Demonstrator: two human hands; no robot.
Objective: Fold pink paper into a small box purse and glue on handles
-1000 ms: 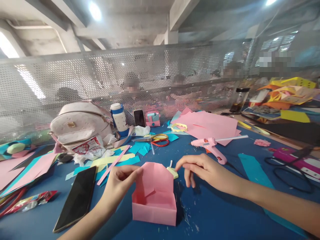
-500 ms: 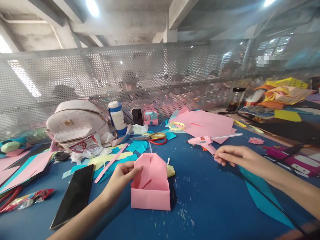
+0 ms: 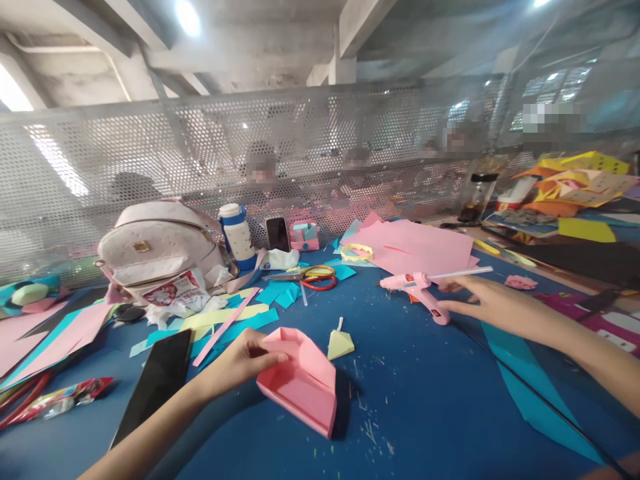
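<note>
A folded pink paper box (image 3: pixel 305 387) with a raised back flap is pinched at its upper left by my left hand (image 3: pixel 250 360), tilted over the blue table. On the tabletop at right lies a pink hot glue gun (image 3: pixel 417 290), a clear glue stick poking out of its back and a black cord trailing from it. My right hand (image 3: pixel 475 303) is beside the glue gun's handle, thumb and fingers apart, not wrapped around it. Behind the box sits a small yellow folded paper piece (image 3: pixel 341 343) with a white stem.
A black phone (image 3: pixel 155 380) lies left of my left forearm. Paper scraps, scissors (image 3: pixel 317 277), a bottle (image 3: pixel 236 237) and a pale backpack (image 3: pixel 160 247) stand farther back. Pink sheets (image 3: pixel 415 247) lie at the rear; a blue strip (image 3: pixel 530 380) lies under the cord.
My left hand has tipped the pink box, so its inside shows more and the yellow piece is uncovered. My right hand's fingers have spread at the glue gun's handle.
</note>
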